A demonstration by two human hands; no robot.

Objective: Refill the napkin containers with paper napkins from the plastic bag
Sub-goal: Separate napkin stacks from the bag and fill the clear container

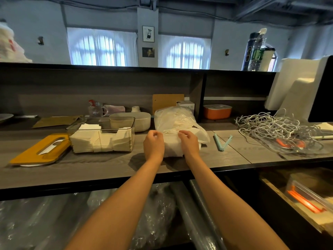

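A clear plastic bag [173,118] stuffed with white paper napkins lies on the wooden counter, its open end toward me. My left hand [153,144] pinches the bag's near edge with curled fingers. My right hand [189,141] grips the white napkins [173,147] at the bag's mouth. Left of the bag stands a clear napkin container [102,134], partly filled with napkin stacks. The container's yellow slotted lid [39,150] lies flat further left.
A pale blue bag clip [222,142] lies open right of the bag. A tangle of white cables [275,129] sits on a clear tray at the right. A grey tub [142,120], an orange box [217,111] and small bottles stand at the back.
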